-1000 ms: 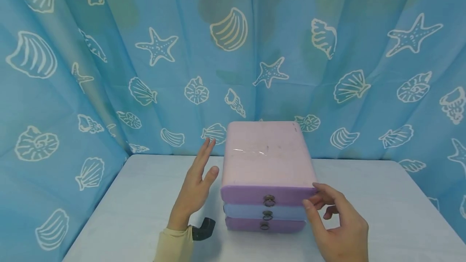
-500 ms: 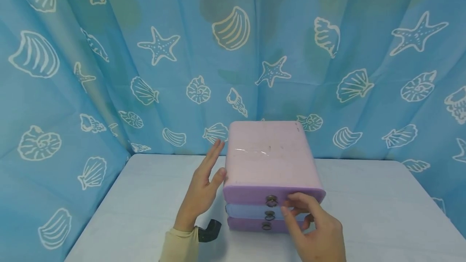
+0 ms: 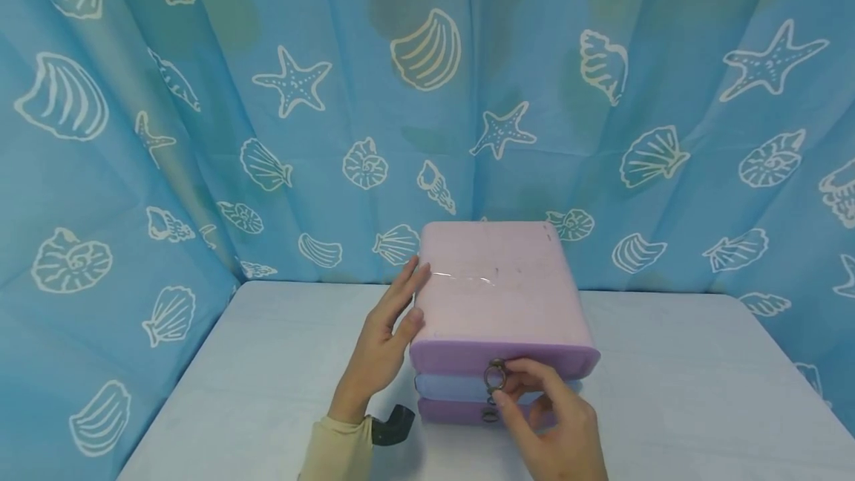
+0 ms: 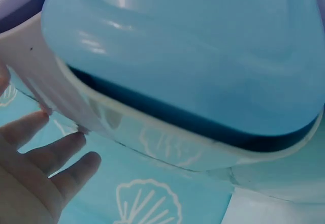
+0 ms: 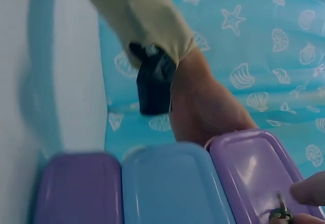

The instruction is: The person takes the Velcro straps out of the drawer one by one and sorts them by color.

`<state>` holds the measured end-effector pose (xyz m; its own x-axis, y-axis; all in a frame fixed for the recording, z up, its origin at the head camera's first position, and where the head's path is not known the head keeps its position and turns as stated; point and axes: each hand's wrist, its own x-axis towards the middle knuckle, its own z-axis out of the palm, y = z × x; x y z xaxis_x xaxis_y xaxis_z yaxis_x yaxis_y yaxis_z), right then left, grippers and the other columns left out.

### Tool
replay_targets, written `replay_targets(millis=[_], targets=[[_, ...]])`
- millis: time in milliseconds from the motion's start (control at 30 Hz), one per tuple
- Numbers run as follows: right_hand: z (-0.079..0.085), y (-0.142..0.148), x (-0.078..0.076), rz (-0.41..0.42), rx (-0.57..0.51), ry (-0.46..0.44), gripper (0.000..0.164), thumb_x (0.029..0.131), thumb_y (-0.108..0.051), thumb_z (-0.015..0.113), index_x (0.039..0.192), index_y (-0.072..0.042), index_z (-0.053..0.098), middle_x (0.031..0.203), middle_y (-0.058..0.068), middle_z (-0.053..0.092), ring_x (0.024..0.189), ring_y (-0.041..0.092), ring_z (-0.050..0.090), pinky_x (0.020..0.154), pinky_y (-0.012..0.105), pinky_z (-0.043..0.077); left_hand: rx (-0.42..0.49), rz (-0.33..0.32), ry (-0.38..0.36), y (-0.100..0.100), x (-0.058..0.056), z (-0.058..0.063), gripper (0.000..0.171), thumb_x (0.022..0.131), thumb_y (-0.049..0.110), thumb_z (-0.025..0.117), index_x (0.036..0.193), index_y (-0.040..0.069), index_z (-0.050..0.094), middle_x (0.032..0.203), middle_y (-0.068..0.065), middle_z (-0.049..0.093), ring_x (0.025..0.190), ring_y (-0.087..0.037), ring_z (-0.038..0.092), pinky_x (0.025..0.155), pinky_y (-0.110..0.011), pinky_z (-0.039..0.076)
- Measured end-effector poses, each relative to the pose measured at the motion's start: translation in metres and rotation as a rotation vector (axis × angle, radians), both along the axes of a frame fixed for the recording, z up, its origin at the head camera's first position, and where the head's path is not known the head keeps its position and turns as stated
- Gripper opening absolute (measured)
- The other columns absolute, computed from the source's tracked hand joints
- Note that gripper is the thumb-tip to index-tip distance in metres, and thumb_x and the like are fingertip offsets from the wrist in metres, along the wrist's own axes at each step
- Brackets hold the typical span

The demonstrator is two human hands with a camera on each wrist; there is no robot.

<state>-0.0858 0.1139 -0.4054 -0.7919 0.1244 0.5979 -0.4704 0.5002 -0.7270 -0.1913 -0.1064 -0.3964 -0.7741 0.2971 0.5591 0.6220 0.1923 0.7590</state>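
My right grip point(image 3: 548, 421) pinches the metal ring point(image 3: 487, 377) on the top drawer point(image 3: 447, 358) of the small cabinet point(image 3: 494, 310), with the thumb low on the ring and the forefinger near its upper right. My left grip point(image 3: 377, 355) is not closed around anything; its fingers lie nearly straight and touch the left side of the cabinet. To do this step well, I should, in my judgement, take the ring firmly and draw it straight toward myself, level and slowly, because a slanted pull could jam the drawer or turn the cabinet. The straight fingers at the cabinet's left side should give a steady counter-hold, without squeezing inward. The blue drawer point(image 3: 450, 387) and the lower purple drawer point(image 3: 450, 411) sit under the top one, so my knuckles should not press against them. The cabinet stands on the bench point(image 3: 287, 370), whose pale surface looks quite smooth, so I suppose the cabinet could slide. Behind the cabinet, and also to its left, hangs a blue curtain point(image 3: 361, 28) with pale shells and starfish, just beyond the far edge of the bench.
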Motion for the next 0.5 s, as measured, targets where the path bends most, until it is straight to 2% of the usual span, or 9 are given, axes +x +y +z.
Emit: replay_targets(millis=[167, 300, 400, 500], targets=[[-0.006, -0.004, -0.002, 0.083, -0.096, 0.021, 0.038, 0.081, 0.005, 0.08, 0.111, -0.014, 0.069, 0.093, -0.006, 0.071, 0.081, 0.008, 0.065, 0.058, 0.019, 0.052, 0.003, -0.006, -0.001, 0.0, 0.003, 0.0, 0.047, 0.107, 0.016, 0.048, 0.153, 0.022, 0.046, 0.166, -0.003, 0.023, 0.152, -0.02, 0.02, 0.117, -0.057, 0.027], [-0.012, -0.005, -0.005, 0.12, -0.137, 0.07, 0.034, 0.082, 0.012, 0.076, 0.11, -0.007, 0.07, 0.096, 0.003, 0.074, 0.084, 0.01, 0.068, 0.061, 0.019, 0.054, 0.004, -0.005, -0.004, 0.001, 0.004, -0.001, 0.045, 0.107, 0.017, 0.046, 0.152, 0.024, 0.048, 0.167, -0.002, 0.021, 0.152, -0.019, 0.02, 0.117, -0.057, 0.027], [-0.011, -0.005, -0.006, 0.123, -0.192, 0.056, 0.03, 0.083, 0.014, 0.074, 0.106, -0.005, 0.071, 0.096, 0.006, 0.075, 0.083, 0.011, 0.069, 0.063, 0.02, 0.056, 0.009, -0.008, -0.011, 0.003, 0.003, -0.001, 0.045, 0.106, 0.018, 0.047, 0.151, 0.024, 0.049, 0.167, -0.001, 0.02, 0.152, -0.02, 0.021, 0.116, -0.056, 0.03], [-0.006, -0.005, -0.004, 0.088, -0.261, -0.024, 0.024, 0.084, 0.01, 0.075, 0.1, -0.007, 0.074, 0.094, 0.004, 0.076, 0.079, 0.013, 0.071, 0.065, 0.022, 0.057, 0.019, -0.012, -0.022, 0.004, 0.002, -0.001, 0.045, 0.106, 0.018, 0.049, 0.15, 0.025, 0.05, 0.167, 0.0, 0.02, 0.151, -0.02, 0.023, 0.114, -0.052, 0.034]])
